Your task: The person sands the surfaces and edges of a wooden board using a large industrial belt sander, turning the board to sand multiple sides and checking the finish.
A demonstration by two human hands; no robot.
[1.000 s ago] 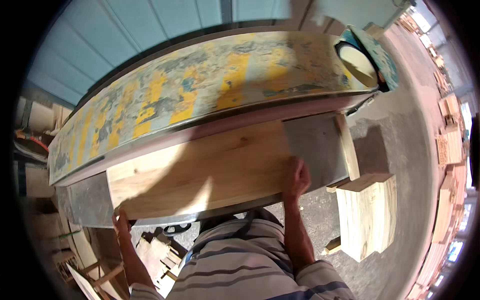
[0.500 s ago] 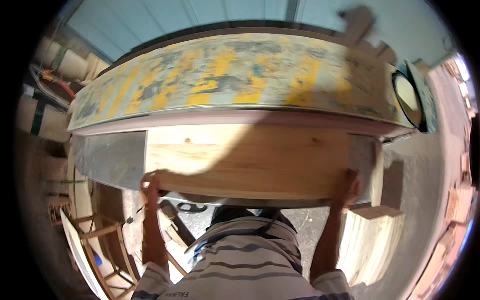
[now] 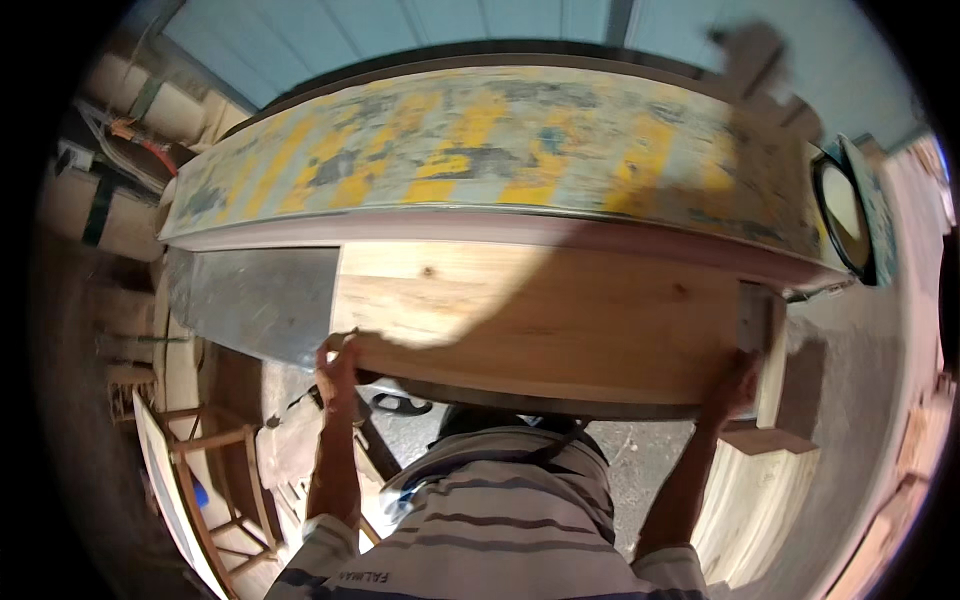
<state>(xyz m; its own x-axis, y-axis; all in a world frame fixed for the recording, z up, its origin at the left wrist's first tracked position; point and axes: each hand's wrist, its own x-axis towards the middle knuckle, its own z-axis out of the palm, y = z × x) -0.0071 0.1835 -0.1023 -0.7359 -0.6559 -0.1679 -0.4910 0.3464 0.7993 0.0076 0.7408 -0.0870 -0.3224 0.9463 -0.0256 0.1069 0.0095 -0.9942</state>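
Note:
A wide, pale wooden board with a few knots lies flat on a grey metal machine bed, its far edge close to the pinkish strip under the machine's hood. At its near left corner is my left hand, closed, the thumb and fingers on the edge. My right hand grips the near right corner; its fingers are in shadow and partly blurred. A diagonal shadow covers the board's right half.
Behind the bed runs a long machine hood with worn yellow and grey stripes. Stacked pale boards stand on the floor at the lower right. A wooden frame stand is at the lower left. A light blue wall rises behind.
The board has slid a little to the right along the metal bed, with both hands moving along with it. The view has also shifted slightly.

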